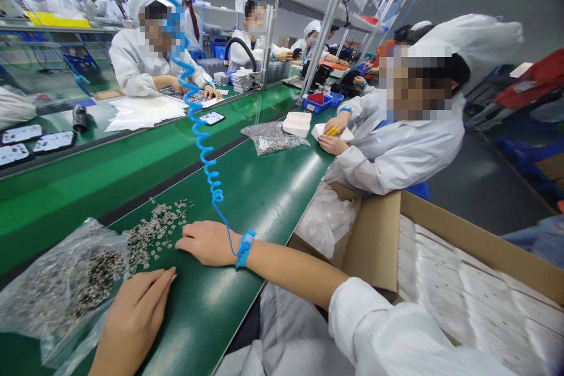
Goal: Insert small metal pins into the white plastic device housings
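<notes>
My left hand (136, 311) lies on the green tabletop (220, 294) at the lower left, fingers stretched out side by side, holding nothing visible. Beside it is a clear plastic bag (57, 282) filled with small metal parts. A loose heap of small silvery metal parts (154, 229) spreads out from the bag's mouth. To the right of this heap rests my right hand (209, 244), palm down, its fingers slightly bent and nothing visible in them. A blue wrist strap (245, 248) with a coiled blue cord (205, 150) is around my right wrist.
An open cardboard box (379, 241) with white packs stands at the right, by my right arm. Farther along lie another bag of parts (273, 138) and a white box (296, 124). A co-worker (396, 141) sits at the right. A green conveyor (110, 164) runs behind the tabletop.
</notes>
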A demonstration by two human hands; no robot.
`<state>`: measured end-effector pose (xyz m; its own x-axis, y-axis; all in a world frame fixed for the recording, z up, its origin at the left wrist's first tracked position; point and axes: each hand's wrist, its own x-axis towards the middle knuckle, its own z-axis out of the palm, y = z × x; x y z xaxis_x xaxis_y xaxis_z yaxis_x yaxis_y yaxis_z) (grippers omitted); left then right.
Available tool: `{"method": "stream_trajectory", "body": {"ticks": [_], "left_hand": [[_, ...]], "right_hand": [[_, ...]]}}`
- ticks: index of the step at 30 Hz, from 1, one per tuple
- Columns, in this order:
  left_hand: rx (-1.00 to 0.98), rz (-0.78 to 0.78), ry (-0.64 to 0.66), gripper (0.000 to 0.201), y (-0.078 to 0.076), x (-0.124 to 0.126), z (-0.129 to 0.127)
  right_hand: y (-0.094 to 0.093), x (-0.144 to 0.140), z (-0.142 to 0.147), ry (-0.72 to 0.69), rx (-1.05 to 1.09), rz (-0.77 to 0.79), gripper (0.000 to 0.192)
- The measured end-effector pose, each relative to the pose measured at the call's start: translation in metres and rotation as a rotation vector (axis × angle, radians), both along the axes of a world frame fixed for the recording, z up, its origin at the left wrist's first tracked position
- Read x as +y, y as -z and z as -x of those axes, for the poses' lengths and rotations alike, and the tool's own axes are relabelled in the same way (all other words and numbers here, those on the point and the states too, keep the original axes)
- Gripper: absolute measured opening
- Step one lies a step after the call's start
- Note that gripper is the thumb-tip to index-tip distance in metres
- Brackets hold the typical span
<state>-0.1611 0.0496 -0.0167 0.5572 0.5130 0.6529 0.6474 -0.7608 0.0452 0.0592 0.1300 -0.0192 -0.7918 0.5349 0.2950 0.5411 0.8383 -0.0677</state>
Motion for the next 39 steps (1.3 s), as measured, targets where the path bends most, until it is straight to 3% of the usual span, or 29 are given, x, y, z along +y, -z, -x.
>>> {"method": "stream_trajectory", "body": {"ticks": [5, 11, 17, 24, 33, 39], "left_hand": [[-0.020, 0.011, -0.009, 0.033, 0.001, -0.002, 0.002], [0.001, -0.069, -0.005, 0.021, 0.002, -0.001, 0.001], [0.016, -0.058, -0.011, 0.020, 0.005, 0.002, 0.000], [0.067, -0.086, -0.070, 0.015, 0.010, 0.003, 0.004], [0.049, -0.060, -0.096, 0.014, 0.009, 0.005, 0.003], [0.109, -0.038, -0.240, 0.017, 0.014, 0.003, 0.007]], "right_hand": [[0.001, 0.000, -0.001, -0.019, 0.040, 0.047, 0.022], [0.003, 0.000, -0.001, -0.012, 0.107, 0.097, 0.031], [0.001, 0.000, -0.002, 0.013, 0.151, 0.181, 0.028], [0.003, 0.002, -0.003, 0.028, 0.343, 0.372, 0.036], [0.005, 0.005, -0.002, 0.107, 0.411, 0.380, 0.026], [-0.003, 0.003, -0.003, 0.117, 0.621, 0.337, 0.017]]}}
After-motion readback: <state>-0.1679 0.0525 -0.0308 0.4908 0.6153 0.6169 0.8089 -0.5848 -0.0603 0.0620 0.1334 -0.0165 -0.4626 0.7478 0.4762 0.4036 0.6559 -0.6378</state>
